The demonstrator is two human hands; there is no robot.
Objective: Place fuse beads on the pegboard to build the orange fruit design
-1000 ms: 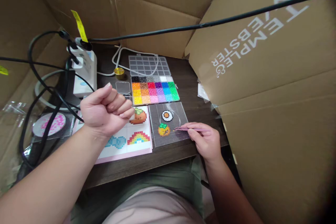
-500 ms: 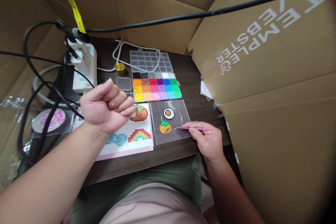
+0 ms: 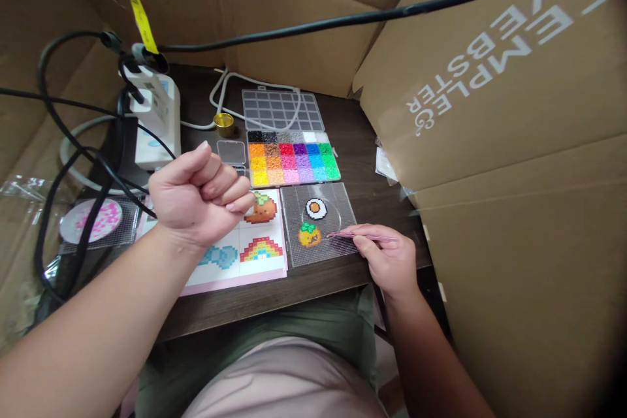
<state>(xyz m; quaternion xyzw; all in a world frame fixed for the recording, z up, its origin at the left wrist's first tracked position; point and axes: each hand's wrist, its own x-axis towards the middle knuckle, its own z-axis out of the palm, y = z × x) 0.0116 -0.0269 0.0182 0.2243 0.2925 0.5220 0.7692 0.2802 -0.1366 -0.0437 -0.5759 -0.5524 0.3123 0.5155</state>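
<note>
Pinched in my right hand [image 3: 389, 264] is a pair of pink tweezers [image 3: 369, 236], its tips pointing left over the clear pegboard [image 3: 328, 255]. The tips hover just right of an orange bead fruit with green leaves [image 3: 309, 236]; whether they grip a bead is too small to tell. Above the fruit sits a bead fried egg [image 3: 316, 209]. My left hand [image 3: 200, 192] is curled into a loose fist, palm side up, with nothing visible in it. It is raised over the pattern sheet [image 3: 262, 255], hiding part of its pixel pictures.
A sorted bead box [image 3: 294, 160] lies open behind the pegboard, with a small gold tin [image 3: 224, 124] to its left. A white power strip [image 3: 159, 121] and black cables [image 3: 93, 157] crowd the left. A white dish [image 3: 91, 221] holds pink beads. Cardboard walls [image 3: 490, 209] enclose the table.
The view has shifted slightly. The tweezers' tips stay beside the orange bead fruit with only a tiny movement, and my left hand keeps its fist in place.
</note>
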